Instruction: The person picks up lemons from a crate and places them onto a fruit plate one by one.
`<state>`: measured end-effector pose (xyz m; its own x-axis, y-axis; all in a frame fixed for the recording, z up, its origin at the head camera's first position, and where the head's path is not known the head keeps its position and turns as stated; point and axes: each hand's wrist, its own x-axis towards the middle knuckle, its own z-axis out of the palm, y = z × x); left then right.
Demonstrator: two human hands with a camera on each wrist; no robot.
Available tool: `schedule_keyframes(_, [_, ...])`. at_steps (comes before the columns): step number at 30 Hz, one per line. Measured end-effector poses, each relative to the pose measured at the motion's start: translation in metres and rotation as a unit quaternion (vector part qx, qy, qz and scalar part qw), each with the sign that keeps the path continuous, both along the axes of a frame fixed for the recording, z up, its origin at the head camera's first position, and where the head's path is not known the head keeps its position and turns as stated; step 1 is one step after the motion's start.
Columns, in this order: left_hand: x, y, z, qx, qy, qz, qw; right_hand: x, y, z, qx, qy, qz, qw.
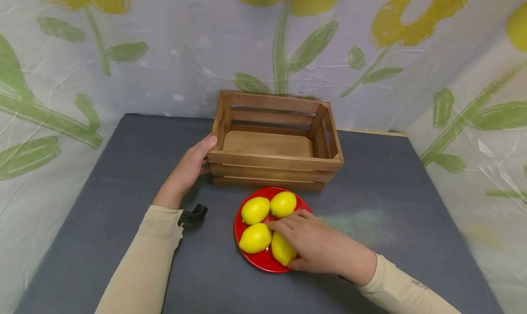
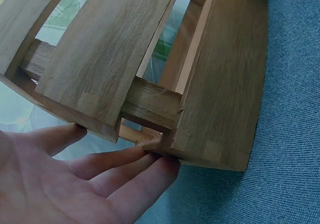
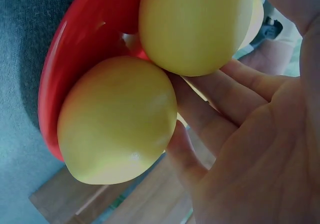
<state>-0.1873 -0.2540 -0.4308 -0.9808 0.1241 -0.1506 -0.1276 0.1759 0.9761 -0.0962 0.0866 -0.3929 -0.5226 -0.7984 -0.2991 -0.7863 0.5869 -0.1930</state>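
Observation:
A red plate [image 1: 262, 263] carries several yellow lemons, two at the back and two nearer. My right hand [image 1: 319, 243] reaches over its right side and holds the near-right lemon [image 1: 282, 249], fingers on the far side and thumb on the near side. In the right wrist view, that lemon [image 3: 195, 28] lies between thumb and fingers; another lemon [image 3: 117, 121] sits beside the fingers. My left hand [image 1: 191, 165] touches the left end of a slatted wooden crate [image 1: 273, 160], its fingers fairly straight against the end slats in the left wrist view.
The crate stands upright just behind the plate, its inside floor [image 1: 267, 144] showing bare wood. A dark grey table [image 1: 123, 204] lies under everything. Behind it hangs a pale sheet [image 1: 185, 53] with painted yellow flowers. A black strap [image 1: 192, 215] is on the left wrist.

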Motion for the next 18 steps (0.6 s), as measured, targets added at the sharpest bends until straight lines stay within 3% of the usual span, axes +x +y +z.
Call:
schedule_keyframes(7, [-0.003, 0.004, 0.002, -0.002, 0.002, -0.012, 0.9999, 0.003, 0.01, 0.0, -0.037, -0.011, -0.019, 0.9991])
schedule_keyframes(12, [-0.004, -0.006, 0.005, -0.007, -0.02, -0.033, 0.9992, -0.002, 0.02, 0.009, -0.132, -0.029, -0.049, 0.9896])
schedule_keyframes(15, [0.006, -0.02, 0.003, -0.008, -0.027, -0.044, 0.9986, -0.009, 0.031, 0.017, -0.217, -0.002, -0.094, 0.9716])
schedule_keyframes(16, [0.012, -0.027, 0.002, -0.015, -0.02, -0.048, 0.9985, -0.013, 0.035, 0.019, -0.244, 0.021, -0.119, 0.9624])
schedule_keyframes(18, [0.026, -0.041, -0.002, -0.067, 0.0, -0.043, 0.9969, -0.022, 0.045, 0.023, -0.294, 0.059, -0.188, 0.9354])
